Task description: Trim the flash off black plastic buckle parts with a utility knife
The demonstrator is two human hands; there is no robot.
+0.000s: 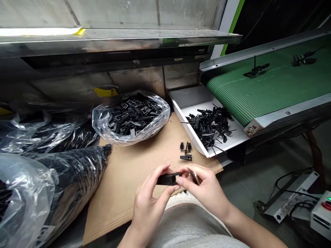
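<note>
My left hand is closed around a black plastic part, pinching it between thumb and fingers just above the cardboard's front edge. My right hand meets it from the other side, its thumb at the part's right end. Out of the right hand's grip sticks a thin, flat, brownish blade-like piece; its exact kind is unclear. Beyond the hands, a small black moulded part and a black sprue with little pieces lie on the cardboard.
A clear plastic bag of black parts stands behind. To its right, a white tray holds a heap of black mouldings below a green conveyor belt carrying more. Filled bags crowd the left; a metal shelf crosses above.
</note>
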